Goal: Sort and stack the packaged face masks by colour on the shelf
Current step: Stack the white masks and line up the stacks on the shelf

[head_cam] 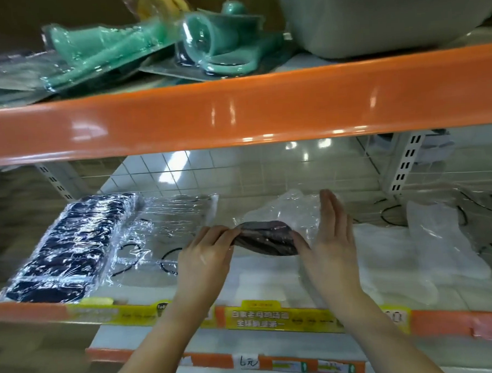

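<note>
- We pinch the grey mask pack (266, 238) mid-shelf with our left hand (204, 255) — our right hand (331, 239) steadies it, fingers straight.
- Next, we judge, it needs its own pile, apart from the navy stack (68, 247) far left.

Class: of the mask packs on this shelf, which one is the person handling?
The grey mask pack at the middle, held between left hand and right hand; the navy stack lies untouched at left.

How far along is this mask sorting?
Partway. The navy stack already lies at the shelf's left end. In hand: the left hand pinches a dark grey mask pack while the right hand steadies it. Left: the white packs on the right lie loose and unstacked.
</note>
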`<state>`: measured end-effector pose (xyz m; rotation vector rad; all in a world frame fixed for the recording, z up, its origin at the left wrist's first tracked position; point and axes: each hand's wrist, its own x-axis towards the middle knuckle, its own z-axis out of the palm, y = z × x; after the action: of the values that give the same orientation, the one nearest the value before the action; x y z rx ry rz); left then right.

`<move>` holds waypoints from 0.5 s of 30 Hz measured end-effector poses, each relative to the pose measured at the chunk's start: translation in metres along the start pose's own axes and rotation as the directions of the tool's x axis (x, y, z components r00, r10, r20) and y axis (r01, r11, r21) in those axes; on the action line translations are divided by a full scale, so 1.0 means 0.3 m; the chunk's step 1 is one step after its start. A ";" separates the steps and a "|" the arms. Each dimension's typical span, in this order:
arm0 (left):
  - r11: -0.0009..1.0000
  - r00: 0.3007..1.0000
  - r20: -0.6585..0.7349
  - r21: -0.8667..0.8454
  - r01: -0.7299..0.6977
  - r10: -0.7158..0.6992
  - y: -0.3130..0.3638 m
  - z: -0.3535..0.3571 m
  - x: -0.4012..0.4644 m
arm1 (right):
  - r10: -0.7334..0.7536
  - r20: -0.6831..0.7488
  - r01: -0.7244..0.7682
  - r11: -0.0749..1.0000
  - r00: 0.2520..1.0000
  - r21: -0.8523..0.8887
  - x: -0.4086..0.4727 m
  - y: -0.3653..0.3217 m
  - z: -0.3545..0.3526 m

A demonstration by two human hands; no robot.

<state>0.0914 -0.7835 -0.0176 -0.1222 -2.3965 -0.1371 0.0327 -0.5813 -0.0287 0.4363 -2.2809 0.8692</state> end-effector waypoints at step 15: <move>1.000 1.000 0.003 0.016 -0.026 0.026 -0.483 -0.213 -0.138 | -0.399 0.245 0.408 0.913 0.884 0.016 -0.073 -0.412 0.315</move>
<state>0.1460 -0.9376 -0.0079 -0.1461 -2.3974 -0.1060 0.0682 -0.7338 -0.0394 1.0104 -2.2922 0.5843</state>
